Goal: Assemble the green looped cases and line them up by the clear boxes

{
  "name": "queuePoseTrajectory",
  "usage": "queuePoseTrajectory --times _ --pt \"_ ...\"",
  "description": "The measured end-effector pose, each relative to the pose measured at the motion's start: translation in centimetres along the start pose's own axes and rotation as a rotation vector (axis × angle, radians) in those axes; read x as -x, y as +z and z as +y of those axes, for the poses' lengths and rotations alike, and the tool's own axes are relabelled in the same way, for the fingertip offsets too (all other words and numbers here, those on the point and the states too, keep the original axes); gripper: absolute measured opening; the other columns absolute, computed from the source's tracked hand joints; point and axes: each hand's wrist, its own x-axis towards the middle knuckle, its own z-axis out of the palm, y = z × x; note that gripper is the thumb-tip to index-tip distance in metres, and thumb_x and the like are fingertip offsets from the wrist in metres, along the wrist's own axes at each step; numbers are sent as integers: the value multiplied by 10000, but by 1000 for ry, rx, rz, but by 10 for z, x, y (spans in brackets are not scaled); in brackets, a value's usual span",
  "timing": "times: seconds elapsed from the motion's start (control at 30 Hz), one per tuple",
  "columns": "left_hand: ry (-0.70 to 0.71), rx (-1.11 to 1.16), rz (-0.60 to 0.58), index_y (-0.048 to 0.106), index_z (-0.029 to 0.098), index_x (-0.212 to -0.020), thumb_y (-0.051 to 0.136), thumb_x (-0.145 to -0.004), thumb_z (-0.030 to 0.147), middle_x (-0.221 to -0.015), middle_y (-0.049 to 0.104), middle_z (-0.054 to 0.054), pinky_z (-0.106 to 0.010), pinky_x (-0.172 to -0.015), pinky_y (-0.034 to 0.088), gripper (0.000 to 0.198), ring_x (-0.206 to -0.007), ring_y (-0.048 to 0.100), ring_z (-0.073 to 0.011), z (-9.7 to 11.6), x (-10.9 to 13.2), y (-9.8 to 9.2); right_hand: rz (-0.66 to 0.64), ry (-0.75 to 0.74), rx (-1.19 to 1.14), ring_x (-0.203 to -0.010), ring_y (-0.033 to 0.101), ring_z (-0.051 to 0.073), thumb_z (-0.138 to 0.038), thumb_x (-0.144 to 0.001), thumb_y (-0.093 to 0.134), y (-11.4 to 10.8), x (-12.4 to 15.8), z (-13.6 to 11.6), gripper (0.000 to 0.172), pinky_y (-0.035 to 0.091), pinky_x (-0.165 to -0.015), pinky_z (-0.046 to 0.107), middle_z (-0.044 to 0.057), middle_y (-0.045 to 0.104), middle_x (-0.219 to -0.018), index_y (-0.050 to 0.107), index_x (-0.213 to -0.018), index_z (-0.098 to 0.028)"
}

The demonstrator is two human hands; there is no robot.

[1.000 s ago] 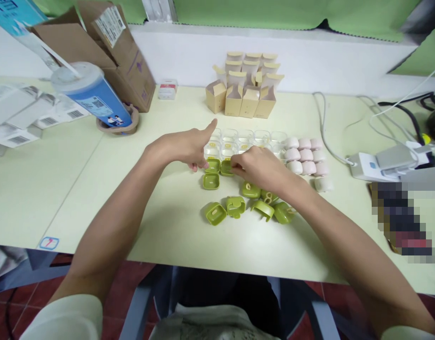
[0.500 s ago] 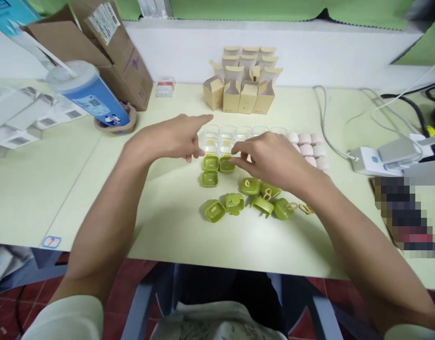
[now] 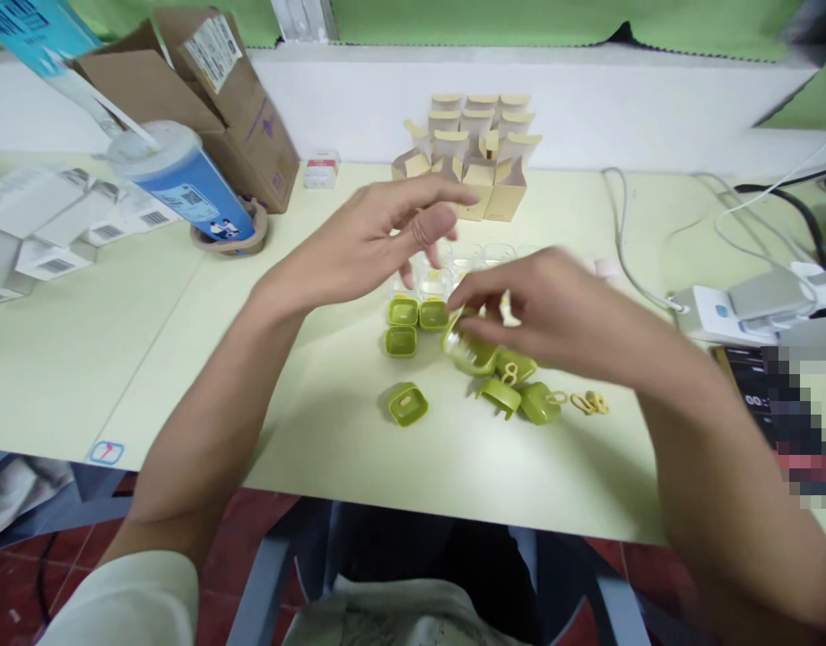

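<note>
My left hand [image 3: 399, 233] hovers over the clear plastic cases [image 3: 434, 280], its fingers loose and apart, with nothing in it. Blurred by motion, my right hand [image 3: 534, 301] pinches a green-rimmed plastic case piece [image 3: 456, 345] that looks partly see-through. Its fingers hide some of this piece. Left of it stand small green open cases [image 3: 403, 312] in two rows. Another green case piece [image 3: 408, 405] lies alone nearer the front edge. Below my right hand are several green pieces [image 3: 540, 403], some with pale yellow rings [image 3: 589, 404] on or beside them.
Small open cardboard boxes [image 3: 507, 193] stand at the back by the wall. At the left are a blue cup [image 3: 197, 202], a large carton [image 3: 261, 135] and white boxes [image 3: 56, 215]. A power strip [image 3: 715, 314] with cables lies right. A pale pink piece [image 3: 607, 269] shows behind my right wrist.
My left hand has moved right and turned, fingers now pointing right. The green clip-like piece beside the lone case has gone from its place; a green-rimmed piece is now in my right hand.
</note>
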Motion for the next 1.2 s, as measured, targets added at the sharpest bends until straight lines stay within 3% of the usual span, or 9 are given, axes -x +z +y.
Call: queuePoseTrajectory --times 0.1,0.2,0.4,0.57,0.7,0.83,1.0,1.2 --pt "109 110 -42 556 364 -1670 712 -1037 472 -1691 587 -64 -328 -868 683 661 -1351 730 -297 3 -1 15 378 135 -261 -725 757 219 -330 -1037 742 -17 5 16 219 582 -660 357 59 834 -970 765 -1234 -236" --pt "76 42 55 592 370 -1624 829 -945 494 -1702 589 -64 -334 -948 680 730 -1433 683 -320 3 -4 33 519 160 -331 -772 788 215 -475 -1037 768 -14 4 24 317 606 -630 343 83 821 -1162 731 -1274 -269" --pt "7 -58 170 564 321 -1619 839 -933 451 -1549 696 -100 -372 -1016 646 750 -1510 640 -341 -1 -9 41 551 34 -147 -954 775 255 -458 -999 795 -5 -3 26 217 636 -727 384 117 716 -1453 824 -1033 -246" --pt "-30 -109 171 676 323 -1507 902 -865 457 -1508 726 -72 -412 -1031 639 694 -1504 640 -364 -2 -8 39 539 -24 -62 -845 694 220 -285 -948 795 -5 -4 31 49 602 -817 443 105 730 -1407 835 -928 -264" --pt "31 -49 130 717 291 -1468 912 -852 443 -1432 767 -86 -420 -1022 629 663 -1377 716 -348 -3 -9 42 466 -6 -16 -975 683 235 -292 -944 816 -12 1 32 36 592 -818 401 94 667 -1497 835 -920 -274" --pt "6 -23 127 743 299 -1425 909 -851 455 -1416 772 -75 -410 -1025 619 617 -1373 714 -338 -2 -12 45 416 34 13 -937 689 205 -331 -971 777 -17 5 32 93 598 -752 379 71 602 -1568 855 -991 -283" --pt "-20 -30 130 763 286 -1398 938 -815 459 -1360 787 -82 -428 -1065 618 632 -1335 721 -326 2 -12 44 362 89 24 -1076 706 256 -375 -955 788 -15 4 32 138 599 -727 353 79 685 -1421 875 -1038 -308" --pt "63 63 125 804 249 -1294 959 -776 390 -1289 801 -74 -453 -1100 617 559 -1247 761 -307 2 -12 45 339 106 14 -1117 699 282 -442 -949 804 -14 6 38 213 599 -740 360 95 728 -1282 868 -1096 -302"
